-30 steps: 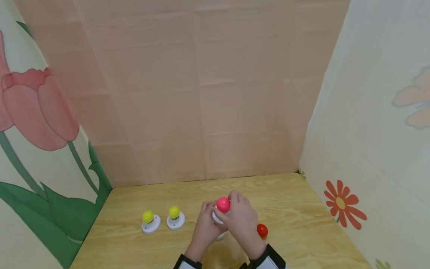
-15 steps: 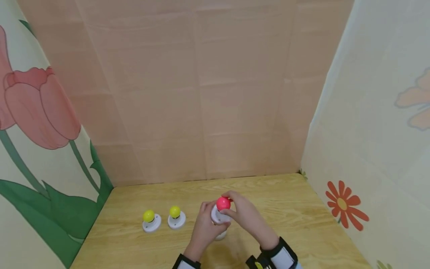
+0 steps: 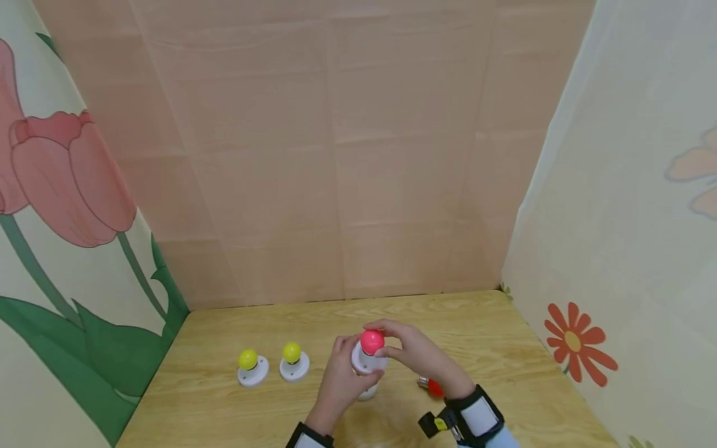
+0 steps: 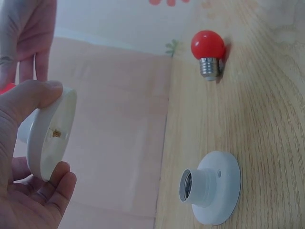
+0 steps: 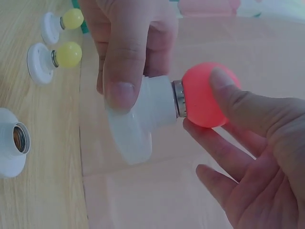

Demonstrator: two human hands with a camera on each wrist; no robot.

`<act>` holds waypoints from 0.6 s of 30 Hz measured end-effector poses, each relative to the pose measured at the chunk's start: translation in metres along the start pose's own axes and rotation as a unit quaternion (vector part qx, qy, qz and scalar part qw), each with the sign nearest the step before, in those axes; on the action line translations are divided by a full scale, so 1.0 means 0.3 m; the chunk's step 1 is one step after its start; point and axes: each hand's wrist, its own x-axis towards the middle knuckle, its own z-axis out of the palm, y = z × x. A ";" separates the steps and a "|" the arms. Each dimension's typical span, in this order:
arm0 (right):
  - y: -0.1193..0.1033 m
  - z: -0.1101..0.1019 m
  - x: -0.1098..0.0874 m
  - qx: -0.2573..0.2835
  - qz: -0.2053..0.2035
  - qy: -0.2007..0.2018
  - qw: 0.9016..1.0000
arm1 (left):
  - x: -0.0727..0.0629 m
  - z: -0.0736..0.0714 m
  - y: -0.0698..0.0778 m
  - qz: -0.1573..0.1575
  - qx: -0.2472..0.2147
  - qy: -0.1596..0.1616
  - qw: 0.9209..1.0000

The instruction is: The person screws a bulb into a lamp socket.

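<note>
My left hand (image 3: 343, 379) grips a round white lamp socket (image 5: 131, 129) by its rim, held above the table and tilted. A pinkish-red light bulb (image 5: 205, 98) sits in the socket's mouth, with a band of its metal thread showing between glass and socket. Thumb and fingers of my right hand (image 3: 426, 353) pinch the bulb's glass from the right. In the left wrist view, the hollow underside of the held socket faces the camera. Below the hands, a second white socket (image 4: 217, 188) stands on the table with an open mouth; the left hand mostly hides it in the head view.
Another red bulb (image 4: 208, 45) lies on the wood-grain table (image 3: 504, 373), partly behind my right wrist in the head view. To the left stand two white sockets, each with a yellow bulb (image 3: 248, 359) fitted. A brown sheet (image 3: 336, 155) rises behind the table.
My right hand has rotated around the bulb, and its forearm has swung outward to the right. The left hand and socket stay nearly in place. The loose red bulb was briefly hidden behind the right arm.
</note>
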 end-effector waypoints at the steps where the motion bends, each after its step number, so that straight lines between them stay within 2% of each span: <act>1: 0.003 0.001 0.000 0.002 -0.001 0.001 1.000 | 0.000 -0.001 0.001 0.000 0.001 0.000 1.000; 5: 0.007 0.010 -0.004 -0.005 -0.013 0.023 1.000 | 0.001 -0.001 0.005 -0.003 0.000 0.000 1.000; 9: -0.004 0.035 -0.001 -0.038 -0.006 0.085 0.996 | 0.002 0.008 0.005 -0.010 -0.001 -0.002 1.000; 13: -0.025 0.067 0.010 -0.097 0.007 0.153 0.983 | 0.002 0.018 0.008 -0.015 -0.004 -0.007 1.000; 18: -0.034 0.091 0.014 -0.165 0.019 0.197 0.966 | -0.002 0.021 0.010 -0.017 -0.004 -0.008 1.000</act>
